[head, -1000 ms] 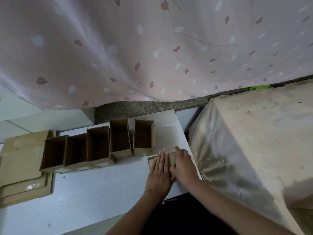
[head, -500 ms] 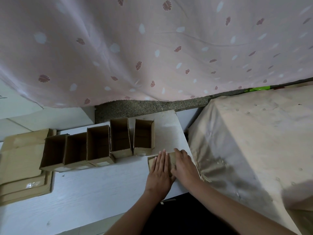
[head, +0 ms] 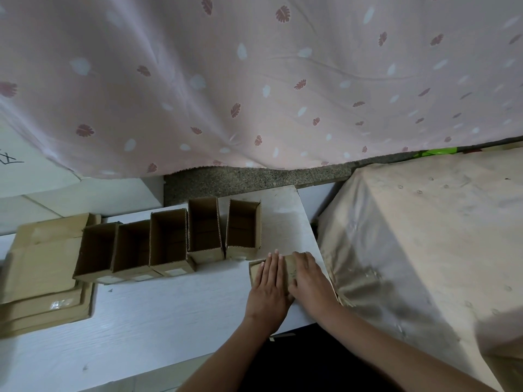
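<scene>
Far left of my hands, a stack of flat cardboard [head: 42, 267] lies at the end of the worktop [head: 169, 321]. Nearer, five open boxes [head: 169, 241] stand in a row, apparently finished. My left hand [head: 268, 287] lies palm down, fingers straight and together, pressing a flattened box [head: 256, 271] onto the worktop. My right hand [head: 310, 281] presses beside it, also flat, probably to crease its folds. A beige-covered block [head: 424, 250] sits to the right of my hands.

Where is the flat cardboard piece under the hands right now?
Head view: the flat cardboard piece lies at the right end of the white table, under the left hand and right hand, just in front of the rightmost open box.
</scene>
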Demonstrator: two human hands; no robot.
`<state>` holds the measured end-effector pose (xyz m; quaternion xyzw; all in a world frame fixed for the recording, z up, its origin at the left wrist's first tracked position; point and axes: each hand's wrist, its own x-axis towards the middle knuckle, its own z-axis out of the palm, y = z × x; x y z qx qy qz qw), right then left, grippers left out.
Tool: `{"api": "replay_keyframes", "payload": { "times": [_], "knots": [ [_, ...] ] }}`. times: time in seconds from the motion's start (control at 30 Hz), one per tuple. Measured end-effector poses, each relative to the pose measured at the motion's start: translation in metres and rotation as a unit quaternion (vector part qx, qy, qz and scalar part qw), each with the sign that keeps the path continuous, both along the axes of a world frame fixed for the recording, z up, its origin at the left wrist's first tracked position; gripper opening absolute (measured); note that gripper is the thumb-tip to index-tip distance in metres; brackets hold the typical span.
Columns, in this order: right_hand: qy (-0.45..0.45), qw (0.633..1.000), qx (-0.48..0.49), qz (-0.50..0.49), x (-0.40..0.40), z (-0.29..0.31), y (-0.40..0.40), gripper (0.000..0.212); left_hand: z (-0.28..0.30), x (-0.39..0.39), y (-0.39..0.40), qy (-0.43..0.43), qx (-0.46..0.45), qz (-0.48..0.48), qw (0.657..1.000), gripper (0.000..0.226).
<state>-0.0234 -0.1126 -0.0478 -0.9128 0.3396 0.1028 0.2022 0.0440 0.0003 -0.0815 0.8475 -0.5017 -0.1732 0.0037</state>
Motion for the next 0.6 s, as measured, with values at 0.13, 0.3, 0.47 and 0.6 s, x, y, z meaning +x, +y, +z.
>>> {"api": "replay_keyframes", "payload": {
  "times": [0.13,0.3,0.47,0.6],
  "knots": [
    [0.024,0.999,-0.019,0.028,0.0,-0.003,0.002,0.064,-0.002,-0.001,-0.001,-0.004,0.004,0.006,1.0,0.079],
    [0.024,0.998,-0.041,0.031,-0.004,-0.008,0.003,0.056,-0.003,-0.001,-0.001,-0.007,0.003,0.007,1.0,0.08],
    [0.034,0.997,-0.064,0.032,-0.006,-0.008,0.0,0.05,-0.001,-0.001,-0.001,-0.009,0.001,0.003,1.0,0.083],
    [-0.027,0.998,-0.033,-0.037,-0.015,-0.005,-0.016,0.045,0.0,0.001,0.0,-0.011,0.001,0.006,1.0,0.086]
  ]
}}
